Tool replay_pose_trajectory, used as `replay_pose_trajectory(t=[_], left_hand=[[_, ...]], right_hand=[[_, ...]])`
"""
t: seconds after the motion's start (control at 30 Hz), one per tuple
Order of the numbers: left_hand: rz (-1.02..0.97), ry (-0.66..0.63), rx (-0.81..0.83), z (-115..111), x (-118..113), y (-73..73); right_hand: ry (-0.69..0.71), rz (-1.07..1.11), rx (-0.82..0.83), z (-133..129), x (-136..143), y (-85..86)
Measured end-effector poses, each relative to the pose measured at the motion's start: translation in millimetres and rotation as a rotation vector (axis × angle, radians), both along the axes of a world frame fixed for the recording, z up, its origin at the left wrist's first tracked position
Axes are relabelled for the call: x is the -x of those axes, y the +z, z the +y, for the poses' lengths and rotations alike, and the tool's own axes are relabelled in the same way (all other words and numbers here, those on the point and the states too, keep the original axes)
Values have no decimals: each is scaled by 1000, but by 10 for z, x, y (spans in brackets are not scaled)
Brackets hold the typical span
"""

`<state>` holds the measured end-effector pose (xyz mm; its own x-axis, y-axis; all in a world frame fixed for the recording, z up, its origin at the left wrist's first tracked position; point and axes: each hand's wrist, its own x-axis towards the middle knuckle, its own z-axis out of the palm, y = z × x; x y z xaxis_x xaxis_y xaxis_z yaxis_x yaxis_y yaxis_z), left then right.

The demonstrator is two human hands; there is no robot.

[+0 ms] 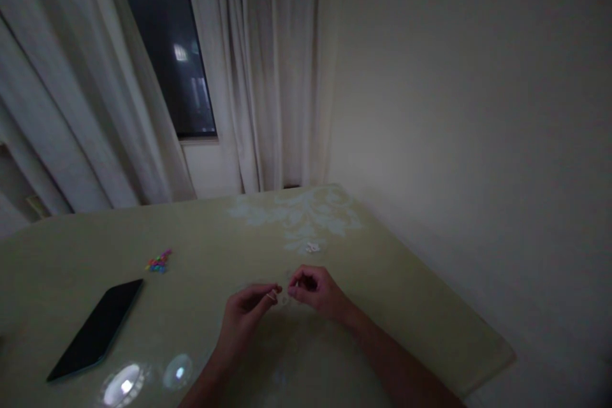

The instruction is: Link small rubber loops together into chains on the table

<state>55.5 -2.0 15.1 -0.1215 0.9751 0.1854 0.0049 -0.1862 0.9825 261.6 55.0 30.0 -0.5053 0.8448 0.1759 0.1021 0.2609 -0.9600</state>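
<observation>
My left hand (pixel 246 312) is closed in a pinch above the table, thumb against fingers. A small pale piece (pixel 272 296) shows at its fingertips, too small to name. Just to the right, my right hand (pixel 318 290) is also pinched, its fingers curled toward the thumb. Whatever lies between those fingertips is too small and dim to make out. A narrow gap separates the two hands. Beyond the right hand lies a little cluster of white pieces (pixel 313 247) on the tabletop.
The table (pixel 205 236) has a glossy cover with a pale floral pattern at the back. A small heap of multicoloured pieces (pixel 159 261) lies to the left. Nearer, a dark flat tablet-like slab (pixel 98 331) rests. A wall (pixel 454 140) borders the right side; curtains (pixel 268 76) hang behind.
</observation>
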Motion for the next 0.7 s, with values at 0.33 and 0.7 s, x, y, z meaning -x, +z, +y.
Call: replay_pose_trajectory(t=[0.33, 0.7], left_hand=[[-22, 63, -42, -30, 3, 35], [-119, 30, 5, -13, 13, 23]], right_hand=[[389, -364, -60, -45, -159, 68], [427, -577, -77, -88, -96, 48]])
